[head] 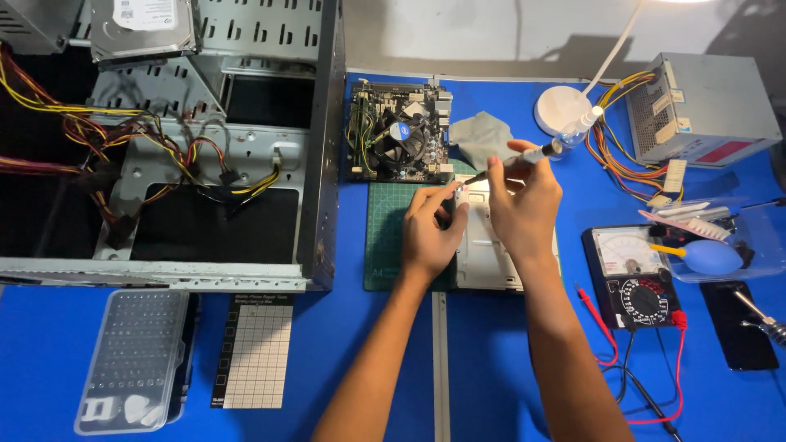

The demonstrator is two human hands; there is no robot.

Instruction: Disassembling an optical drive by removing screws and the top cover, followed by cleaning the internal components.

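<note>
My right hand (524, 200) grips a slim screwdriver (536, 153) slanted down to the left, its tip near the top corner of a flat silver drive (491, 258) lying on a green cutting mat (389, 237). My left hand (430, 229) pinches that same corner of the drive, fingertips close to the screwdriver tip. Both forearms reach in from the bottom edge. The hands hide most of the drive's upper half.
An open computer case (205, 164) with loose wires fills the left. A motherboard with a fan (399, 131) lies behind the mat. Right: a power supply (704, 110), multimeter (634, 278), blue air blower (711, 256), lamp base (563, 108). A bit case (135, 356) sits front left.
</note>
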